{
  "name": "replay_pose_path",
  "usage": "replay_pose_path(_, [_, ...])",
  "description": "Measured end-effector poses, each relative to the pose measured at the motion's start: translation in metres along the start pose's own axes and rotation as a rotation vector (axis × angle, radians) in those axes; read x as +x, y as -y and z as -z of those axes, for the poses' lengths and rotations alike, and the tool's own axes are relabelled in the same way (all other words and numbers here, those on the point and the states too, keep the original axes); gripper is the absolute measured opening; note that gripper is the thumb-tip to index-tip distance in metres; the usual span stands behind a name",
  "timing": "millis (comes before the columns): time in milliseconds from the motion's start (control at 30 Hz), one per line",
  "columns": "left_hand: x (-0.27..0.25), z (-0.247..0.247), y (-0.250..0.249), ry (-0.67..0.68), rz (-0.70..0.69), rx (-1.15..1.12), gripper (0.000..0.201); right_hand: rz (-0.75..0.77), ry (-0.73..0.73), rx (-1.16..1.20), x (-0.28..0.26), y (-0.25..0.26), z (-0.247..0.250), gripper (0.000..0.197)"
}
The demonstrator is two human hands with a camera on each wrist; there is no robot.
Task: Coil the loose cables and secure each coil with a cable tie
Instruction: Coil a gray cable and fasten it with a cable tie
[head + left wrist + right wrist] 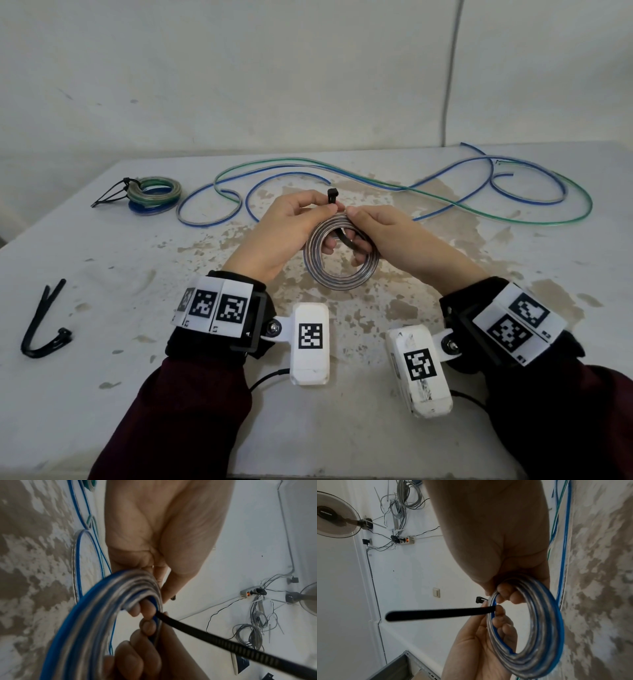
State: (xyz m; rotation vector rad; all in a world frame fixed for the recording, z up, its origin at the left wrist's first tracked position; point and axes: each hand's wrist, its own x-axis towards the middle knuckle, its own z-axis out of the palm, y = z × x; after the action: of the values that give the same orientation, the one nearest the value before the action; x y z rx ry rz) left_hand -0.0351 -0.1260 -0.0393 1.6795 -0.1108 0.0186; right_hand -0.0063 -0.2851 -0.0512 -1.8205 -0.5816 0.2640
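Partly done: tied coils lie far left, and loose cables remain beyond. Both the left hand and right hand pinch a coil and its unfastened cable tie.

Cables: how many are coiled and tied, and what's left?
Done: two small coils stacked at the table's far left, black ties on them. In hand: both the left hand and the right hand grip a third coil, with a black tie threaded through it but its tail not yet in its head. Left: the loose blue and green cables across the back; spare ties lie near left.
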Motion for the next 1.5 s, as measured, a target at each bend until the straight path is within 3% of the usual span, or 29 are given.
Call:
replay_pose_path(267, [0.000,-0.007,0.004,0.006,0.001,-0.043,0.016,-0.058,0.014,-0.017,-0.001,-0.002,0.000,0.048])
replay_pose_path(400, [0.003,-0.004,0.005,-0.032,0.014,-0.061,0.020,-0.129,0.011,0.028,-0.002,0.000,-0.001,0.030])
replay_pose_path(433, [0.004,-0.002,0.006,-0.046,0.016,-0.069,0.020,-0.113,-0.021,0.012,-0.002,0.001,0.000,0.023])
replay_pose_path(567, [0.005,0.005,0.007,-0.101,0.000,-0.084,0.014,0.198,-0.156,-0.143,-0.009,0.011,0.010,0.045])
replay_pose_path(733, [0.004,0.003,0.006,-0.109,-0.003,-0.094,0.014,0.366,-0.097,-0.003,-0.011,0.019,0.004,0.004])
replay_pose_path(833, [0.004,0.002,0.007,-0.103,-0.007,-0.112,0.015,0.393,-0.020,-0.001,-0.012,0.019,0.003,0.008])
replay_pose_path(933, [0.004,0.004,0.008,-0.105,-0.030,-0.103,0.016,0.375,0.051,-0.041,-0.012,0.017,0.002,0.012])
replay_pose_path(1000, [0.005,0.004,0.010,-0.111,-0.033,-0.095,0.018,0.377,0.019,0.001,-0.010,0.018,-0.002,0.003])
replay_pose_path(1067, [0.006,0.004,0.011,-0.119,-0.031,-0.089,0.020,0.369,-0.069,0.039,-0.009,0.018,-0.001,0.016])
replay_pose_path(1133, [0.006,0.003,0.010,-0.128,-0.050,-0.079,0.019,0.304,-0.131,0.027,-0.008,0.018,0.002,0.028])
replay_pose_path(1333, [0.005,-0.002,0.010,-0.165,-0.156,0.078,0.023,-0.002,-0.037,0.111,-0.008,0.011,0.001,0.032])
replay_pose_path(1500, [0.005,-0.002,0.009,-0.176,-0.184,0.164,0.023,-0.032,-0.037,0.208,-0.007,0.013,0.001,0.033])
